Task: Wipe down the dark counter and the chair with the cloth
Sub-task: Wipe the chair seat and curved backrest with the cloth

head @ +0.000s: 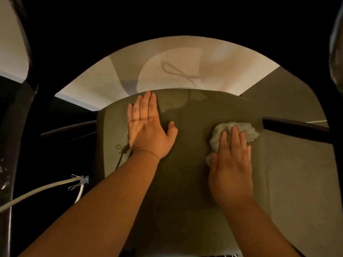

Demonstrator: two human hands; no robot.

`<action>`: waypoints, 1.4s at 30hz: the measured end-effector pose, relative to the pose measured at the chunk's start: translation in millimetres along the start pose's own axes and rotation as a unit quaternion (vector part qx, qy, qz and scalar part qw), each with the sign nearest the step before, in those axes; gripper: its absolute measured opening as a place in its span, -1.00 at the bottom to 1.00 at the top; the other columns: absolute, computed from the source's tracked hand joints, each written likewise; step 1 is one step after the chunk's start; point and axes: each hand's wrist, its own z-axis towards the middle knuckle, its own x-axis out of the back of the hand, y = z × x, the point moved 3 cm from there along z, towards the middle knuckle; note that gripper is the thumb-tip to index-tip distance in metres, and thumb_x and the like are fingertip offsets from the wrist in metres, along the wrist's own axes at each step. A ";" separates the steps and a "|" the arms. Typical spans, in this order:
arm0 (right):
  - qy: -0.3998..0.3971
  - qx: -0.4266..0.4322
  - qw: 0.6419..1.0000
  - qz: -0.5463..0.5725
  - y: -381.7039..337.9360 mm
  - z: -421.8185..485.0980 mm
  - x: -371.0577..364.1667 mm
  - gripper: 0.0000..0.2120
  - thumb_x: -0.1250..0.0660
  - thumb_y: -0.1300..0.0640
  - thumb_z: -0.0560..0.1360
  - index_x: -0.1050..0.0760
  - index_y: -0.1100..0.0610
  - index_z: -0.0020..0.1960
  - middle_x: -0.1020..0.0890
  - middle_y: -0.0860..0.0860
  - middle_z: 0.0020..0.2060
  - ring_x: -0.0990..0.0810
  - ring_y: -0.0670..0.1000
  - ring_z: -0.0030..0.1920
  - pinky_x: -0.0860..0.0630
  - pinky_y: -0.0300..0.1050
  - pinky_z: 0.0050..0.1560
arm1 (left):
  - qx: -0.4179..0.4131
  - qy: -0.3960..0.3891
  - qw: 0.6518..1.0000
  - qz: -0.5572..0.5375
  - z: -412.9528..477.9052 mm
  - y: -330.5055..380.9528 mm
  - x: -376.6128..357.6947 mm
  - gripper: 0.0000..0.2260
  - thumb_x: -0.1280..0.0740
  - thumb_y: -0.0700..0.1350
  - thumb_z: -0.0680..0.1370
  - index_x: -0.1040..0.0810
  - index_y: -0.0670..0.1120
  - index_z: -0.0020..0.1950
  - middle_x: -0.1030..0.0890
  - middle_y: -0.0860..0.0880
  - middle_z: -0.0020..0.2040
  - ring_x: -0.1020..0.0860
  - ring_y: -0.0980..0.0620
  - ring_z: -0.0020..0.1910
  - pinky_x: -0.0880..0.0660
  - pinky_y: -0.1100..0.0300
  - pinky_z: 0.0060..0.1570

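- The chair (185, 173) is filling the middle and lower part of the frame, with its smooth olive-grey seat facing up at the camera.
- The left hand (146, 127) is lying flat on the upper left part of the seat. Its palm is down, its fingers are straight and close together, and its thumb is spread out to the right; it is holding nothing.
- The right hand (232, 167) is pressing down on the cloth (243, 129) at the right side of the seat. Its fingers are straight and laid over the fabric rather than curled round it.
- The cloth is a crumpled, pale bundle; it is bunching out above and to the left of the right hand's fingers and touching the seat near its right edge.
- A black armrest (295, 127) is reaching in from the right of the frame, just beside the cloth, and another dark bar (68, 127) is showing at the left.
- A thin dark cord (121, 154) is lying on the seat beside the left wrist.
- A white cable (40, 191) is running in from the lower left, with metal binder clips (81, 180) clamped on it near the seat's left edge.
- A pale floor (111, 78) is showing in the upper middle beyond the seat, with shadows falling across it.
- The top of the frame is too dark to tell what is there.
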 end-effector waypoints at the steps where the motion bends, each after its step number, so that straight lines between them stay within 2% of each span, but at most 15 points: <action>1: -0.003 0.007 1.000 -0.006 -8.3 -3.1 -3.7 -0.44 -0.05 0.01 0.69 -0.13 0.14 0.65 -0.02 0.14 0.66 0.09 0.17 0.66 0.06 0.18 0.63 | -0.001 0.001 1.000 -0.002 0.0 0.0 0.0 -0.17 -0.10 0.27 0.55 -0.03 -0.13 0.72 -0.06 -0.09 0.72 -0.01 -0.11 0.69 0.12 -0.12 0.67; 6: -0.015 0.124 0.992 0.024 -53.6 40.0 -9.7 -0.49 -0.06 -0.01 0.72 -0.12 0.02 0.65 0.02 0.08 0.67 0.18 0.12 0.66 0.24 0.08 0.61 | -0.010 0.013 1.000 -0.014 -2.0 -0.2 -0.4 -0.17 -0.12 0.25 0.55 -0.06 -0.15 0.71 -0.09 -0.10 0.71 -0.04 -0.12 0.68 0.09 -0.13 0.66; 9: -0.023 0.159 0.987 0.010 -54.6 44.2 -11.3 -0.48 -0.04 0.01 0.72 -0.09 0.02 0.66 0.04 0.04 0.67 0.19 0.08 0.66 0.24 0.06 0.61 | -0.016 0.033 0.998 -0.041 -2.3 0.0 0.8 -0.20 -0.17 0.20 0.55 -0.12 -0.16 0.70 -0.15 -0.11 0.70 -0.09 -0.12 0.68 0.06 -0.15 0.66; 13: -0.014 0.093 0.996 0.013 -5.3 -12.8 -11.3 -0.48 -0.13 0.07 0.70 -0.17 0.05 0.64 -0.04 0.05 0.66 0.10 0.08 0.66 0.17 0.07 0.62 | -0.013 0.025 0.999 -0.029 -4.4 0.1 2.2 -0.29 -0.08 0.15 0.62 -0.07 -0.14 0.72 -0.09 -0.09 0.72 -0.02 -0.07 0.70 0.07 -0.14 0.66; 16: -0.035 0.015 0.999 -0.008 19.0 -50.5 -12.6 -0.45 -0.02 -0.02 0.70 -0.11 0.09 0.66 0.01 0.08 0.67 0.11 0.11 0.66 0.09 0.13 0.63 | -0.006 -0.002 1.000 -0.003 -5.8 4.4 3.8 -0.34 0.00 0.09 0.67 0.01 -0.12 0.73 0.00 -0.10 0.74 0.05 -0.08 0.71 0.11 -0.14 0.66; 19: -0.028 -0.022 0.999 0.019 3.8 -40.5 -11.1 -0.46 -0.02 -0.01 0.71 -0.14 0.14 0.65 -0.01 0.14 0.66 0.07 0.22 0.65 0.05 0.21 0.61 | 0.022 -0.024 0.999 -0.005 -17.1 13.1 5.8 -0.40 0.04 0.04 0.71 0.07 -0.08 0.74 0.09 -0.09 0.74 0.10 -0.10 0.71 0.11 -0.16 0.66; 21: -0.028 -0.017 0.998 0.046 -17.3 -16.6 -7.8 -0.46 -0.05 0.01 0.71 -0.12 0.12 0.65 0.04 0.15 0.66 0.12 0.25 0.65 0.14 0.21 0.60 | 0.030 -0.035 0.999 -0.024 -42.9 14.7 4.7 -0.40 0.00 0.03 0.71 0.08 -0.03 0.74 0.11 -0.08 0.74 0.11 -0.11 0.71 0.12 -0.15 0.66; 26: -0.079 0.120 0.990 0.018 -82.4 41.6 -5.6 -0.43 0.00 0.01 0.71 0.05 0.01 0.68 0.21 0.07 0.66 0.29 0.18 0.64 0.31 0.12 0.58 | 0.013 -0.079 0.997 -0.012 -133.7 -27.7 -1.5 -0.36 -0.06 0.11 0.67 -0.01 -0.02 0.73 0.03 -0.09 0.74 0.07 -0.13 0.71 0.09 -0.16 0.66; 28: -0.084 0.181 0.980 0.007 -90.7 32.4 -11.0 -0.44 -0.03 0.03 0.70 0.00 -0.01 0.68 0.14 0.07 0.67 0.22 0.18 0.65 0.22 0.14 0.61 | 0.025 -0.089 0.996 0.009 -161.6 -53.5 -3.9 -0.32 -0.07 0.16 0.64 -0.03 -0.03 0.73 0.00 -0.08 0.73 0.05 -0.13 0.71 0.06 -0.17 0.66; 31: -0.083 0.283 0.956 0.006 -84.0 -13.5 -19.6 -0.51 -0.08 0.00 0.69 -0.23 -0.02 0.62 -0.08 0.05 0.66 0.02 0.15 0.65 0.00 0.15 0.62 | 0.053 -0.084 0.995 0.028 -192.1 -79.1 -5.4 -0.29 -0.07 0.17 0.62 -0.03 -0.06 0.73 0.01 -0.09 0.74 0.04 -0.14 0.71 0.05 -0.17 0.65; 33: -0.095 0.318 0.943 -0.001 -75.0 -25.9 -22.7 -0.51 -0.08 -0.02 0.69 -0.26 0.00 0.61 -0.14 0.03 0.65 -0.04 0.11 0.65 -0.05 0.15 0.62 | 0.092 -0.074 0.993 0.019 -205.3 -88.0 -7.1 -0.28 -0.07 0.17 0.61 -0.04 -0.08 0.73 -0.02 -0.11 0.73 -0.02 -0.18 0.70 0.01 -0.19 0.65; 36: -0.072 0.298 0.951 -0.038 -72.6 8.1 -16.3 -0.41 -0.01 -0.12 0.65 -0.17 0.03 0.65 -0.11 0.07 0.65 -0.06 0.17 0.64 -0.06 0.24 0.60 | 0.183 -0.043 0.981 -0.053 -215.7 -94.8 -8.3 -0.27 -0.08 0.17 0.60 -0.05 -0.09 0.73 -0.05 -0.16 0.72 -0.06 -0.21 0.69 -0.05 -0.19 0.64; 38: -0.064 0.249 0.965 -0.055 -79.1 37.9 -11.0 -0.34 0.09 -0.19 0.61 -0.06 0.00 0.67 0.03 0.06 0.67 0.06 0.19 0.65 0.10 0.20 0.60 | 0.205 -0.026 0.974 -0.095 -217.3 -95.3 -8.4 -0.26 -0.11 0.17 0.58 -0.06 -0.09 0.72 -0.05 -0.16 0.72 -0.07 -0.18 0.68 -0.02 -0.13 0.66; 40: -0.058 0.228 0.971 -0.051 -95.1 48.4 -15.3 -0.36 0.14 -0.16 0.62 0.03 -0.03 0.68 0.12 0.05 0.67 0.17 0.17 0.65 0.22 0.13 0.60 | 0.209 -0.026 0.971 -0.114 -219.1 -96.1 -9.3 -0.24 -0.12 0.18 0.56 -0.06 -0.07 0.72 -0.03 -0.13 0.73 -0.07 -0.13 0.68 0.03 -0.03 0.65; 42: -0.046 0.258 0.965 -0.031 -117.9 28.4 -22.4 -0.39 0.10 -0.09 0.64 -0.06 -0.01 0.67 0.02 0.08 0.67 0.10 0.19 0.65 0.19 0.13 0.61 | 0.206 -0.028 0.970 -0.127 -221.2 -96.6 -8.9 -0.23 -0.11 0.18 0.55 -0.06 -0.07 0.72 -0.02 -0.11 0.73 -0.06 -0.11 0.68 0.06 0.02 0.64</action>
